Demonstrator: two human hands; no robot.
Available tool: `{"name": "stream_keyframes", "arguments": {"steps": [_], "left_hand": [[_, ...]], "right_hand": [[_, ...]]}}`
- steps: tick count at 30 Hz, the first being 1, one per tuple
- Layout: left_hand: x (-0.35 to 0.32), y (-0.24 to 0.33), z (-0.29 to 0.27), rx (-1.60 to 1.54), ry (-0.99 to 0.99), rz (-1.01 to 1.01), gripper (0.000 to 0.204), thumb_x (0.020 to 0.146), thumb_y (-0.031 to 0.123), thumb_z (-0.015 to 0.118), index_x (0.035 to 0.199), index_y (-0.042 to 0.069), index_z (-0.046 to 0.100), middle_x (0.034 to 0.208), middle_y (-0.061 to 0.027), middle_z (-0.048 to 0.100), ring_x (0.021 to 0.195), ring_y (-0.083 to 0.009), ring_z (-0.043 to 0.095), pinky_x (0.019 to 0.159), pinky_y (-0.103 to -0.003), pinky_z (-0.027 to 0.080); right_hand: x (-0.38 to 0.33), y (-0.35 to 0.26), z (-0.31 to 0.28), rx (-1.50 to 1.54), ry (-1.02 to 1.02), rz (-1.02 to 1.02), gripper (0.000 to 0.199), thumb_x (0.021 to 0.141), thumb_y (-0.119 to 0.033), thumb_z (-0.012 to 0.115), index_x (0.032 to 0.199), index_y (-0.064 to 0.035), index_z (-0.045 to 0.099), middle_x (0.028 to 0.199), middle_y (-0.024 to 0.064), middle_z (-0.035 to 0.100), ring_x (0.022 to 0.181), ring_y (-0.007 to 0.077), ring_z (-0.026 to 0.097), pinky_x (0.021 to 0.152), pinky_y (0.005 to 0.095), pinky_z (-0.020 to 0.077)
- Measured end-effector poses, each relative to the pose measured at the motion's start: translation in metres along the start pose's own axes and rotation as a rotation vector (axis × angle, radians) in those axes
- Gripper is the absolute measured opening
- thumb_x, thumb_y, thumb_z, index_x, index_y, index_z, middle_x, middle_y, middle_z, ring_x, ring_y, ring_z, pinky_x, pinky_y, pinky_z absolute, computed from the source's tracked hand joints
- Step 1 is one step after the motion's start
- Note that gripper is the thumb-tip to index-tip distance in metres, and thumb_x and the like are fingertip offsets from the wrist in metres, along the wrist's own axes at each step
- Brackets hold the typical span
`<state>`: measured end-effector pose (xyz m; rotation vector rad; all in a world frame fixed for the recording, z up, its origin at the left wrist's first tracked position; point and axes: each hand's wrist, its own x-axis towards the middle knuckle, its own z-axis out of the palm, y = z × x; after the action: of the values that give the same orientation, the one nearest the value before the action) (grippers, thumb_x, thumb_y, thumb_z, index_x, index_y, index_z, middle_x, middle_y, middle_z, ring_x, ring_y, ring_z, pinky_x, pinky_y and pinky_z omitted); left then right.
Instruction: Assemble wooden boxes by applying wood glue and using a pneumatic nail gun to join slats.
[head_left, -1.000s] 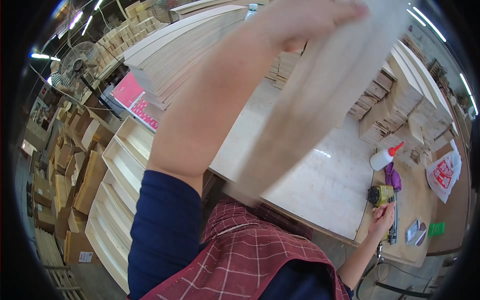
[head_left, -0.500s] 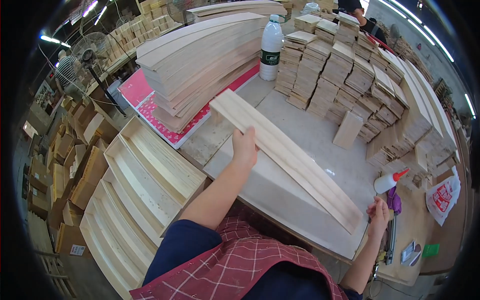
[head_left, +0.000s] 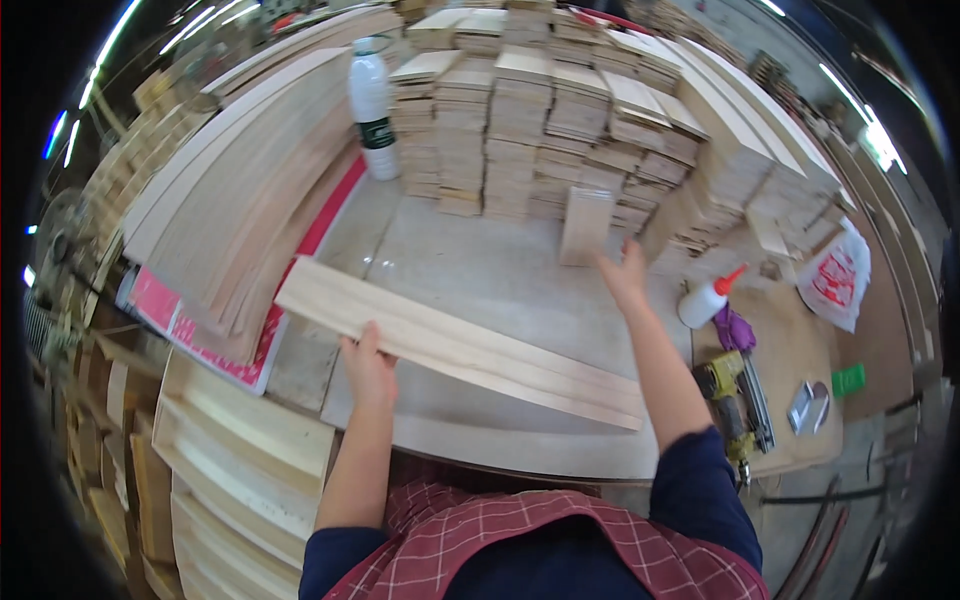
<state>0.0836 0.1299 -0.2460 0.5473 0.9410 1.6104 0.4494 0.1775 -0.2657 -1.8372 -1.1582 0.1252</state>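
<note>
My left hand [head_left: 370,372] grips the near edge of a long pale wooden board [head_left: 465,350], fingers wrapped round it toward its left end. The board lies slantwise across the front of the worktable [head_left: 440,250], its right end nearer me. Stretched forward over the table, my right hand [head_left: 626,280] is open and holds nothing. Its thumb and fingers are spread just short of a small wooden block [head_left: 587,228] standing upright before the stacks. Right of that arm is a white squeeze bottle [head_left: 702,304] with a red tip.
Stacked short wooden pieces [head_left: 515,110] line the table's back. Long boards [head_left: 240,180] pile up at left beside a white bottle [head_left: 372,110]. At right lie a purple bundle [head_left: 734,328], a green-and-black power tool [head_left: 735,400] and a plastic bag [head_left: 838,275]. Wooden trays [head_left: 240,460] stand at lower left.
My view has swung right. My right hand has gone from the table's right edge, beside the squeeze bottle, forward to the small block, its fingers now spread. My left hand still holds the board.
</note>
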Motion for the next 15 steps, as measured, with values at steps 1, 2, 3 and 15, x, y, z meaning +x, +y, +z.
{"name": "stream_keyframes", "arguments": {"steps": [1, 2, 3, 15], "left_hand": [[-0.004, 0.002, 0.002, 0.034, 0.028, -0.055, 0.038, 0.086, 0.01, 0.05, 0.12, 0.008, 0.033, 0.11, -0.0089, 0.048, 0.097, -0.0189, 0.053, 0.076, -0.035, 0.049], [-0.009, 0.003, 0.005, 0.069, 0.056, -0.105, 0.038, 0.086, 0.012, 0.05, 0.12, 0.009, 0.033, 0.11, -0.0085, 0.048, 0.095, -0.0177, 0.053, 0.074, -0.034, 0.049], [-0.016, 0.005, 0.007, 0.072, 0.042, -0.113, 0.038, 0.086, 0.012, 0.05, 0.12, 0.009, 0.033, 0.11, -0.0085, 0.048, 0.095, -0.0177, 0.053, 0.074, -0.034, 0.049], [-0.064, 0.008, 0.0, 0.45, -0.062, 0.442, 0.043, 0.08, 0.0, 0.05, 0.119, 0.004, 0.033, 0.112, -0.008, 0.041, 0.098, -0.0152, 0.042, 0.084, -0.027, 0.035]], "right_hand": [[0.002, -0.017, 0.008, -0.1, 0.066, 0.036, 0.074, 0.062, -0.033, 0.073, 0.115, 0.0083, 0.042, 0.112, 0.0255, 0.048, 0.107, 0.0374, 0.045, 0.092, 0.0411, 0.0363], [0.008, -0.025, 0.013, -0.108, 0.05, 0.081, 0.083, 0.06, -0.034, 0.074, 0.119, 0.0089, 0.035, 0.118, 0.0266, 0.043, 0.111, 0.0385, 0.041, 0.094, 0.0415, 0.0342], [0.012, -0.033, 0.019, -0.109, 0.027, 0.121, 0.092, 0.059, -0.036, 0.075, 0.124, 0.0095, 0.029, 0.124, 0.0277, 0.038, 0.116, 0.0396, 0.036, 0.097, 0.0419, 0.0322], [0.032, -0.04, 0.043, -0.011, 0.012, 0.325, 0.088, 0.062, -0.03, 0.074, 0.126, 0.0021, 0.024, 0.129, 0.0217, 0.032, 0.117, 0.0379, 0.035, 0.094, 0.0402, 0.0372]]}}
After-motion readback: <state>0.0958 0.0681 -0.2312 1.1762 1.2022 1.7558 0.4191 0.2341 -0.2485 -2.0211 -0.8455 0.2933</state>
